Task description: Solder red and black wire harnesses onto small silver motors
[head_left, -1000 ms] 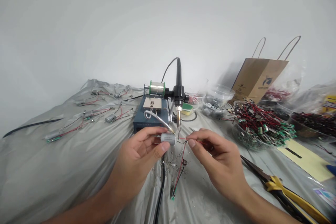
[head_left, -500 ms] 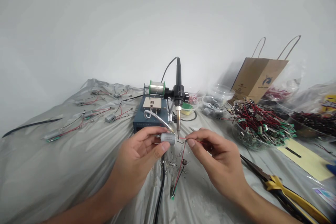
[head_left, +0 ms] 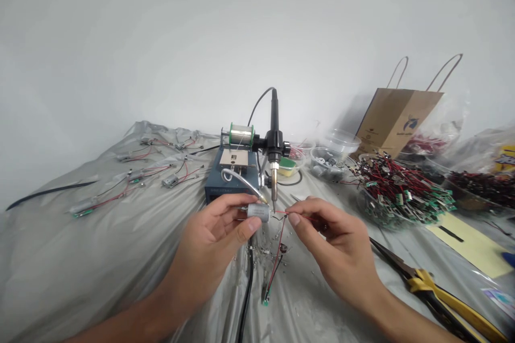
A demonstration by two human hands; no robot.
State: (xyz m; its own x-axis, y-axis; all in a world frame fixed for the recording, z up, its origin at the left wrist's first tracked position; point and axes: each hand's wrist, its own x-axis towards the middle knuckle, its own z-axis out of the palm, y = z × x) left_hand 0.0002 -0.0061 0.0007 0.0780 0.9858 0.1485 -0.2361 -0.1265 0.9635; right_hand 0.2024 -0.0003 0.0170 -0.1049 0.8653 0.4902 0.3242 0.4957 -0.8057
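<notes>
My left hand (head_left: 209, 241) pinches a small grey cylindrical motor (head_left: 258, 212) between thumb and fingers, just under the tip of a black soldering iron (head_left: 274, 144) clamped upright on a blue solder station (head_left: 229, 179). My right hand (head_left: 333, 246) pinches a thin red wire (head_left: 281, 225) at the motor's right end. Red and black wires hang down from there to a small green board (head_left: 265, 300) on the table. A metal solder feed tube (head_left: 243, 182) points at the motor.
Finished motors with wires (head_left: 140, 174) lie at the back left on the grey plastic sheet (head_left: 80, 257). A heap of red and black wired boards (head_left: 398, 190) lies on the right, a brown paper bag (head_left: 396, 120) behind it. Yellow-handled pliers (head_left: 434, 289) lie near my right forearm. Clear plastic tubs (head_left: 332, 158) stand behind the station.
</notes>
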